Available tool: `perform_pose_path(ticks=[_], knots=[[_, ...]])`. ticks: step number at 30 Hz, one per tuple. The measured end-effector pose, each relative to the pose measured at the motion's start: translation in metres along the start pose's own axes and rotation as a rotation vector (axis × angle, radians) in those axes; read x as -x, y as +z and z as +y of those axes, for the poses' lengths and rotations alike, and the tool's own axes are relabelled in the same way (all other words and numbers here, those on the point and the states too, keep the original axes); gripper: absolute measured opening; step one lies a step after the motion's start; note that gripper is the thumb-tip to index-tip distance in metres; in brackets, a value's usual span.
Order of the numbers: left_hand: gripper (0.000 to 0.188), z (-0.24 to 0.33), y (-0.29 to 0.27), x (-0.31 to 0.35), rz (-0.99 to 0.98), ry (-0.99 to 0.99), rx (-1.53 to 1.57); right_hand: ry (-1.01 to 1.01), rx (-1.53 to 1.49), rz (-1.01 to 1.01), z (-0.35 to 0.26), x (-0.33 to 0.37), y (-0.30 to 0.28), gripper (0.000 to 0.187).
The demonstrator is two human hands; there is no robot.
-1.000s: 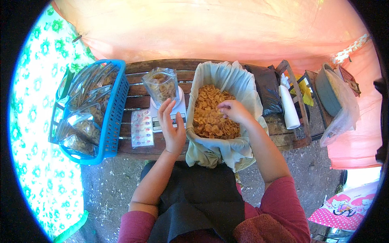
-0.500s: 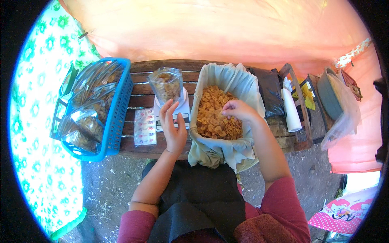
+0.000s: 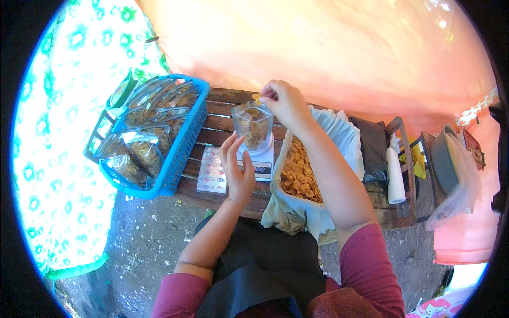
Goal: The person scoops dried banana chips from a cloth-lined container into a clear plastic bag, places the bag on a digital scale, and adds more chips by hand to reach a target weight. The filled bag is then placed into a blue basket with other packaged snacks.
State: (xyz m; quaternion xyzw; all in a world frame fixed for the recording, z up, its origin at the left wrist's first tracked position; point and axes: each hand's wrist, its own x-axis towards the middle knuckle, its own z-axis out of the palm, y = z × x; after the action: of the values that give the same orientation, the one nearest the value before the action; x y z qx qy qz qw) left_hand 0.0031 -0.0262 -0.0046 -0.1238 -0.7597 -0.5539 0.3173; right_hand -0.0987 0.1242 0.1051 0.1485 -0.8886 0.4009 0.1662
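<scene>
A clear pouch (image 3: 253, 130) part filled with chips stands upright on a small white digital scale (image 3: 263, 170). Over the pouch's open top, my right hand (image 3: 286, 103) pinches a yellow chip (image 3: 257, 99) between thumb and fingers. My left hand (image 3: 238, 175) is raised beside the scale, fingers apart and nothing in them. Under my right forearm lie golden chips (image 3: 302, 177) in a container lined with pale cloth (image 3: 347, 146); the forearm hides part of them.
To the left, a blue plastic basket (image 3: 183, 153) holds several filled pouches (image 3: 146, 153). A sheet of stickers (image 3: 212, 172) lies beside the scale on the slatted wooden table (image 3: 199, 193). Rightward are a black plastic bag (image 3: 373, 148), a white roll (image 3: 395, 175) and a grey basin (image 3: 444, 161).
My right hand has moved from above the chip container, up and left, to the pouch's mouth. My left hand stays open near the scale. The whole view has shifted and tilted.
</scene>
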Motion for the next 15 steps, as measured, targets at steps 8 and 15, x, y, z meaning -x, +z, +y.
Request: perform_pose_path(ticks=[8,15], knots=[[0.037,-0.006,0.001,0.01,-0.034,-0.062,0.028,0.236,-0.018,0.076,0.061,0.032,-0.024,0.016],[0.039,0.007,0.037,0.039,-0.257,-0.002,0.085,0.898,0.508,-0.419,0.169,0.136,-0.05,0.075]])
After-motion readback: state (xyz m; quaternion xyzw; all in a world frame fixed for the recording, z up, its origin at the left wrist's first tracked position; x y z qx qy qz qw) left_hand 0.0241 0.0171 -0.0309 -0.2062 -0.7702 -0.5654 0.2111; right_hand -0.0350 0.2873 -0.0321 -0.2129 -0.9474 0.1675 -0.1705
